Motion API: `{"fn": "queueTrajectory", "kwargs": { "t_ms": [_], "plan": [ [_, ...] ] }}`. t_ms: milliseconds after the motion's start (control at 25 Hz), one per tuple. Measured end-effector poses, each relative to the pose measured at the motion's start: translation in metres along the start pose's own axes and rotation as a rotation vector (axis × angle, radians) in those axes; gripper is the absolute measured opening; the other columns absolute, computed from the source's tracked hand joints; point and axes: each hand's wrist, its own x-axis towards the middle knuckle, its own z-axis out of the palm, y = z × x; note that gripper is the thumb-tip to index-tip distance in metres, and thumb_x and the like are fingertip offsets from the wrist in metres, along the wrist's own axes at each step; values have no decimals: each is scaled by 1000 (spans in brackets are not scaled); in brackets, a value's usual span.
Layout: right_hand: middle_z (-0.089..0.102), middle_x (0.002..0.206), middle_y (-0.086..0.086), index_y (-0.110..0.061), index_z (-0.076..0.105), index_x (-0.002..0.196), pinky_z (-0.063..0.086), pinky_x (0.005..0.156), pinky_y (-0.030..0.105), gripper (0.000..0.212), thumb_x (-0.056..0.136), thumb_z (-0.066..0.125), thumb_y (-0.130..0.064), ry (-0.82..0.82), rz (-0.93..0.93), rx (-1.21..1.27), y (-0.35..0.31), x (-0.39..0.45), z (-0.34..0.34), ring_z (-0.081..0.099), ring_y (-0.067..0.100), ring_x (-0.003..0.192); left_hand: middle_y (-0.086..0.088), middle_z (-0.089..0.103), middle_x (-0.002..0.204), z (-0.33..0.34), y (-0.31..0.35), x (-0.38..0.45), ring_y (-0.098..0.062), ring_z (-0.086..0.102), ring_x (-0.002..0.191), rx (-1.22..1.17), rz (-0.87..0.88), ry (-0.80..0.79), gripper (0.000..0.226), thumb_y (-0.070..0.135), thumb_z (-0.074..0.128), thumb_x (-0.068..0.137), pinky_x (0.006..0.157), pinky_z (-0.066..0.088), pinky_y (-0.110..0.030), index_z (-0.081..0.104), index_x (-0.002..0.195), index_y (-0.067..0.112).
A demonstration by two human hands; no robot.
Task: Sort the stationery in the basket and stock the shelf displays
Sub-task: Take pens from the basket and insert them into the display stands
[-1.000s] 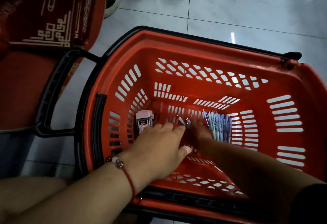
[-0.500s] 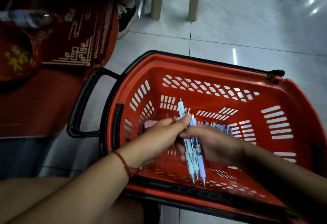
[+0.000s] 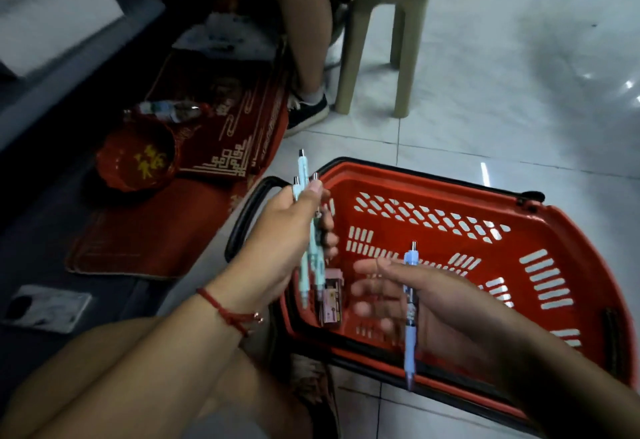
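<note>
The left hand (image 3: 280, 230) grips three pale green pens (image 3: 304, 265) in a bunch, thumb across the barrels, clicker ends up and tips down. It is raised over the left end of the red basket (image 3: 571, 230), just beside the black handle (image 3: 239, 230). A red cord bracelet (image 3: 225, 310) circles that wrist.

The right hand (image 3: 415, 296) lies palm up over the near part of the basket, its fingers spread toward the left and blurred. One blue pen (image 3: 410, 317) stands nearly upright across it, clicker up, tip hanging past the basket's near rim; the thumb seems to pin it against the palm, though the blur makes the grip hard to read.

In the basket, below and between the two hands, lie small pinkish packs (image 3: 332, 300) against the left wall.

The basket sits on a white tiled floor (image 3: 502, 74). To its left are a red mat (image 3: 156, 230) with gold patterning, a red bowl (image 3: 136, 158) with gold characters, and a plastic bottle (image 3: 169, 111) lying on its side. Beyond, another person's leg (image 3: 304, 40) and dark shoe (image 3: 308, 112) stand beside a beige plastic stool (image 3: 377, 40).
</note>
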Motion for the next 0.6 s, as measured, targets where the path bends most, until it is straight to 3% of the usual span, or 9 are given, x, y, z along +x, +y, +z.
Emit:
{"fn": "queueTrajectory", "kwargs": {
  "t_ms": [80, 120, 160, 200, 240, 280, 440, 520, 600],
  "plan": [
    [67, 81, 8, -6, 64, 117, 36, 41, 19, 38, 85, 65, -26, 78, -88, -53, -2, -4, 17, 55, 12, 55, 0, 57, 70, -23, 13, -24, -12, 52, 52, 318, 184, -9, 9, 25, 49, 101, 53, 46, -30, 56, 106, 25],
    [65, 80, 7, -8, 63, 116, 32, 39, 19, 44, 78, 70, -28, 84, -128, -79, -4, -4, 26, 50, 11, 51, 3, 60, 78, -35, 20, -39, -7, 56, 59, 476, 277, -30, 24, 22, 50, 100, 59, 47, -28, 53, 118, 37],
    [65, 80, 7, -11, 61, 115, 30, 38, 18, 49, 71, 72, -32, 70, -157, -106, -7, -5, 38, 48, 10, 50, 4, 63, 90, -49, 26, -56, 6, 37, 70, 619, 353, -58, 45, 20, 51, 100, 68, 46, -19, 41, 133, 47],
    [64, 81, 7, -14, 60, 114, 29, 37, 18, 52, 68, 73, -35, 39, -172, -130, -10, -5, 53, 46, 10, 49, 0, 64, 105, -66, 33, -75, -2, 52, 110, 739, 396, -76, 62, 19, 50, 100, 73, 43, -9, 24, 143, 54],
    [64, 81, 8, -16, 59, 113, 29, 37, 18, 53, 67, 72, -39, -5, -173, -143, -12, -7, 74, 45, 10, 49, 2, 64, 111, -86, 43, -95, 7, 61, 91, 837, 413, -72, 70, 20, 49, 101, 76, 42, -5, 11, 145, 60],
    [64, 80, 9, -16, 58, 109, 28, 37, 18, 49, 68, 70, -41, -52, -173, -143, -15, -7, 92, 45, 11, 49, 0, 65, 108, -104, 52, -114, 7, 61, 86, 905, 414, -53, 73, 21, 47, 101, 76, 44, -7, 6, 143, 65],
    [63, 79, 12, -8, 62, 93, 26, 33, 17, 31, 76, 59, -33, -279, -246, -245, -15, -19, 188, 44, 13, 49, 7, 56, 75, -175, 86, -204, 0, 52, 56, 858, 274, 176, 54, 22, 43, 102, 60, 50, -20, 32, 124, 70],
    [63, 75, 8, -7, 73, 92, 28, 39, 18, 35, 80, 56, -35, -407, -266, -381, -2, -29, 253, 45, 11, 51, 12, 58, 82, -215, 90, -256, -6, 48, 53, 843, 270, 320, 52, 21, 42, 102, 57, 49, -30, 32, 122, 68],
    [59, 71, 4, -9, 78, 94, 36, 46, 21, 35, 88, 54, -34, -521, -276, -495, 20, -39, 317, 49, 10, 53, 16, 55, 106, -252, 83, -309, -12, 42, 52, 870, 266, 445, 64, 24, 40, 103, 54, 42, -32, 14, 128, 78]
  ]
}}
